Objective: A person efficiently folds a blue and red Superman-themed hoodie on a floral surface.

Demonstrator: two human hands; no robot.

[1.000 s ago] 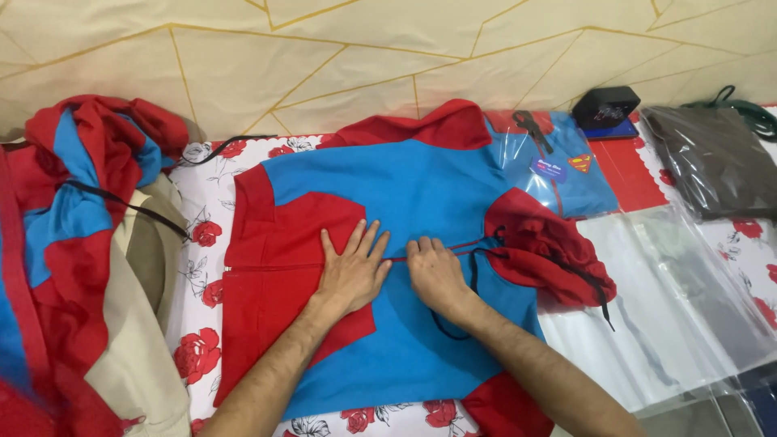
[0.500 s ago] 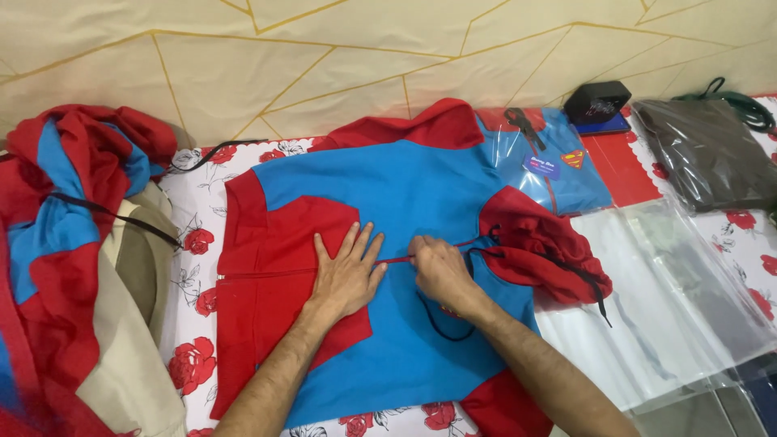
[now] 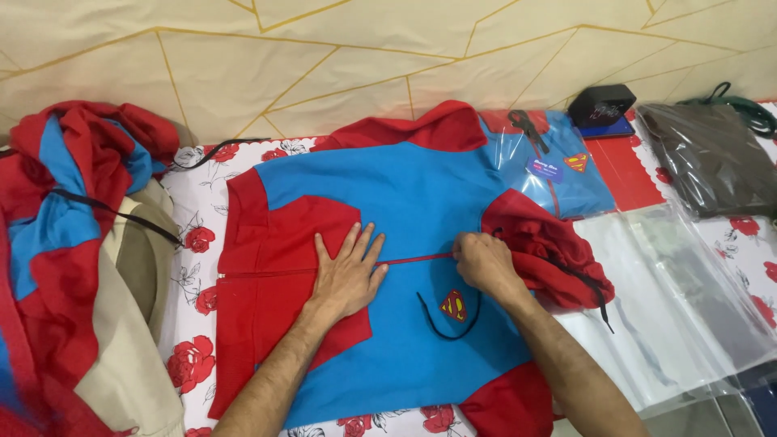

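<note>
On the floral worktop (image 3: 194,194) lies our blue-and-red hoodie (image 3: 405,210), spread flat. Our left hand (image 3: 350,273) presses open-palmed on it; our right hand (image 3: 481,263) pinches the zip near the bunched hood (image 3: 542,243)

Garment pile (image 3: 73,243) crowds left; clear plastic bags (image 3: 680,299) block right.

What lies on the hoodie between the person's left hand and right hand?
In the head view, a stretch of the red zip line runs across the blue hoodie from the flat left hand to the right hand; nothing else lies there.
</note>
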